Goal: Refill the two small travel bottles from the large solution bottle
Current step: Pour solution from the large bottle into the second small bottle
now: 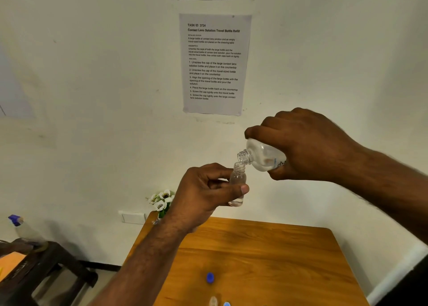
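My left hand (206, 189) holds a small clear travel bottle (237, 180) upright in the air above the far edge of the wooden table (278, 259); a little liquid sits in its bottom. My right hand (308, 145) grips the large solution bottle (261, 155), tipped with its open neck touching the small bottle's mouth. A blue cap (210, 278) lies on the table. At the bottom edge stands a second small bottle (213, 301), with another blue cap (227, 304) beside it.
White flowers (162, 200) stand at the table's far left corner against the wall. A printed task sheet (214, 64) hangs on the wall. To the left, a dark stool (46, 266) carries a clear bottle with a blue cap (23, 227).
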